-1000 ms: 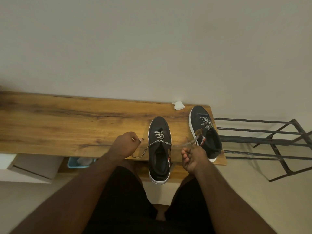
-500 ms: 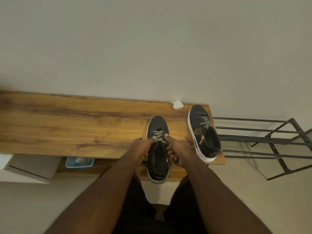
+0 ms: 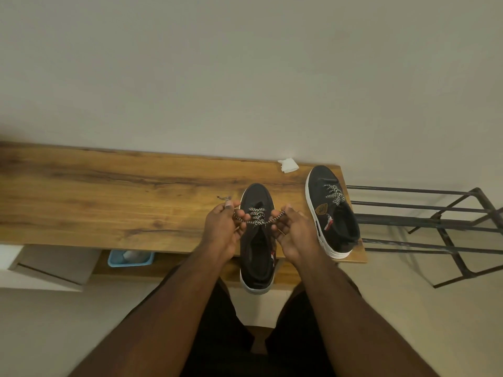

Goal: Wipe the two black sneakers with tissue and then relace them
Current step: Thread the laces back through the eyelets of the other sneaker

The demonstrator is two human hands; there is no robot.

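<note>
No readable text, number or brand anywhere in frame; right sneaker (image 3: 332,210), right of centre, bears gold shield-shaped badge (image 3: 321,208) and red-white mark (image 3: 328,223) on side, lettering too small to read

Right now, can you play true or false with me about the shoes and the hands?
1. Both hands hold the lace of the near shoe. True: the left hand and the right hand each pinch an end of the lace.
2. The tissue is stuffed inside a shoe. False: it lies on the bench by the wall.
3. The far shoe has laces in it. True.
4. Both shoes sit on the metal rack. False: both are on the bench.
5. The near shoe's heel sticks out over the bench edge. True.
</note>
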